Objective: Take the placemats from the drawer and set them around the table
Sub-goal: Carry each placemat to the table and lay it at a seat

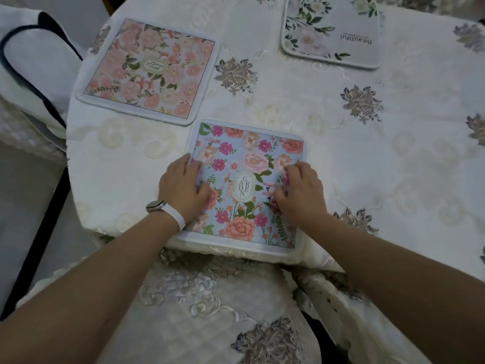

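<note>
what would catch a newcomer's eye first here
The bright blue floral placemat at the near edge of the embroidered white tablecloth, with the left hand and right hand resting on it. Beyond it lie a pink floral placemat to the far left and a pale placemat printed "Beautiful" at the far right.

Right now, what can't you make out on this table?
Head view only:
grey placemat: far side cut off by the top edge; small print unreadable.
pink placemat: centre label blurred.
blue placemat: parts covered by the left hand and right hand.
Drawer: out of frame.
</note>
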